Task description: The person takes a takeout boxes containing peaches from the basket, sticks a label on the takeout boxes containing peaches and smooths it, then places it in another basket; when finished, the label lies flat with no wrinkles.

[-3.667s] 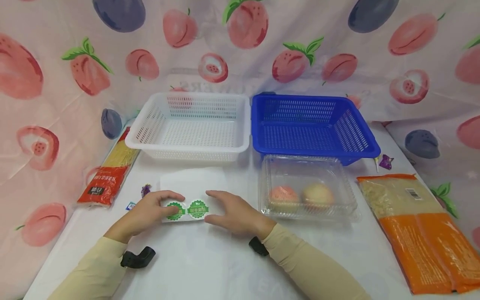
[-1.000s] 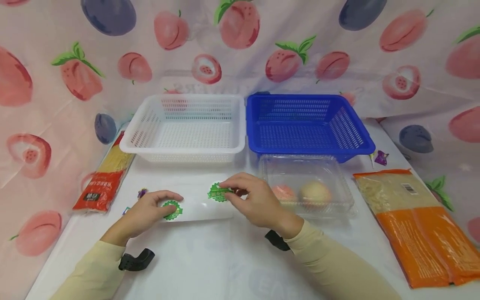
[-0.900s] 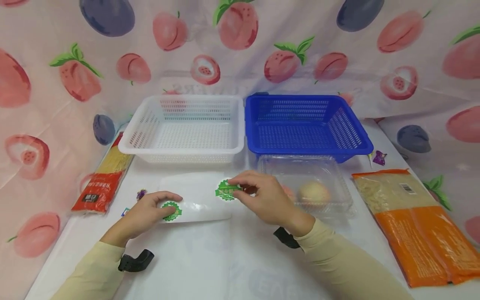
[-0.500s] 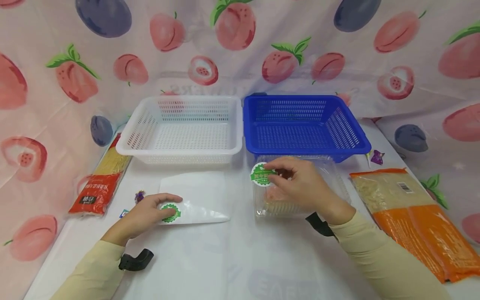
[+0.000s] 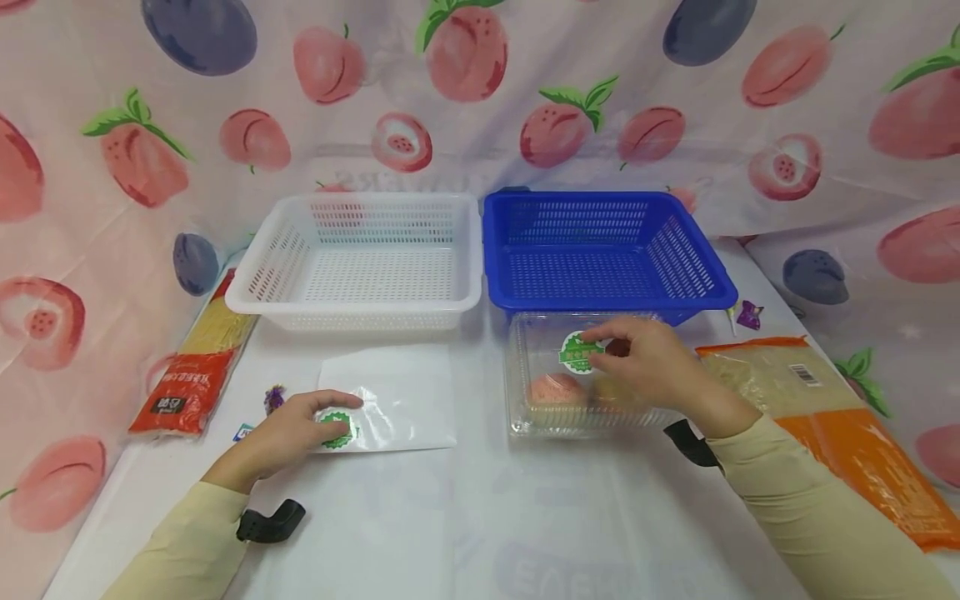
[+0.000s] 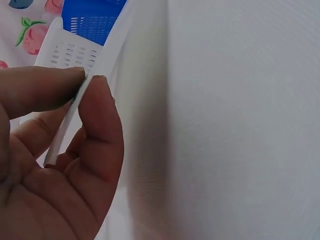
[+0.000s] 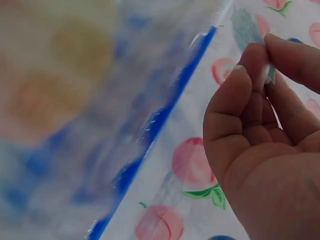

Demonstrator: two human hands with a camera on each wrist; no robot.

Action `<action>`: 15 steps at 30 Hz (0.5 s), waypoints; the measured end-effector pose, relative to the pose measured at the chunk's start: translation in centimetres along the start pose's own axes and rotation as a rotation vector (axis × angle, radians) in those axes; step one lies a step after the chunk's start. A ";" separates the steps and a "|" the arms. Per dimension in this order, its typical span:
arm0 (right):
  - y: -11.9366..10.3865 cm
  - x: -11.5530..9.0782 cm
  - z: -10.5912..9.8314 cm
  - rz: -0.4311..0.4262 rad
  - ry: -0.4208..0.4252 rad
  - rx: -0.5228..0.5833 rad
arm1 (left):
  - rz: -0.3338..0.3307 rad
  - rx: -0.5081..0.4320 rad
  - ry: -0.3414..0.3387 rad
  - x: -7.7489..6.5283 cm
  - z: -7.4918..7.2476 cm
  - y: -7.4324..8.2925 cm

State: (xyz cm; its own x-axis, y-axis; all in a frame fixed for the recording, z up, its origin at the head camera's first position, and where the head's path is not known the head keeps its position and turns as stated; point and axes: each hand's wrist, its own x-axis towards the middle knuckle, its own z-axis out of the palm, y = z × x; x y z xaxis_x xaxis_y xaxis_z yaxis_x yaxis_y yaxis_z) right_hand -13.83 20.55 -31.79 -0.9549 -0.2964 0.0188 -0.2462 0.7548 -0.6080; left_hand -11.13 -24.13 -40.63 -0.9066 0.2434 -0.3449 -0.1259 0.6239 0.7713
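Note:
My left hand [image 5: 288, 429] pinches the left end of a glossy white backing sheet [image 5: 405, 400], which carries one round green sticker [image 5: 335, 429] under the thumb. In the left wrist view the sheet's edge [image 6: 65, 127] shows between thumb and fingers. A second round green-and-white sticker [image 5: 577, 352] is pinched between the thumb and forefinger of my right hand [image 5: 660, 362]. It overlaps the lid of a clear plastic clamshell box [image 5: 525, 342] in the head view. Inside the box lie a pinkish round fruit [image 5: 557, 392] and a yellowish one [image 5: 609, 390], the latter partly hidden by my right hand.
Behind stand a white basket [image 5: 352, 315] and a blue basket [image 5: 600, 302]. A red-and-yellow noodle packet [image 5: 191, 367] lies at the left, an orange packet [image 5: 862, 450] at the right. Small purple-wrapped sweets [image 5: 750, 315] lie near both sides.
My right hand has peeled the sticker off the sheet and carried it rightward over the clear box. My left hand keeps its hold on the sheet's left end.

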 end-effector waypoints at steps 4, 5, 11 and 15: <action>0.7 0.1 0.0 0.034 -0.046 -0.060 | -0.009 -0.003 -0.014 0.1 0.1 -0.3; 0.9 0.2 0.0 0.032 -0.054 -0.072 | -0.009 -0.001 -0.015 0.1 0.2 -0.4; 1.5 0.5 -0.1 0.014 -0.062 -0.085 | -0.017 0.009 -0.022 0.2 0.3 -0.7; 1.8 0.7 -0.1 0.027 -0.069 -0.079 | -0.027 0.019 -0.021 0.3 0.3 -0.8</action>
State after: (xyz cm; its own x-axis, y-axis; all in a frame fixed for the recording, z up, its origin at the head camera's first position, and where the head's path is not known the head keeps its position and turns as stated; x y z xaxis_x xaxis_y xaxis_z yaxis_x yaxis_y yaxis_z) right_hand -14.99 21.75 -32.76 -0.9482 -0.3133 -0.0533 -0.2358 0.8060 -0.5429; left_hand -11.20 -24.33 -41.57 -0.8942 0.2417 -0.3769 -0.1424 0.6446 0.7512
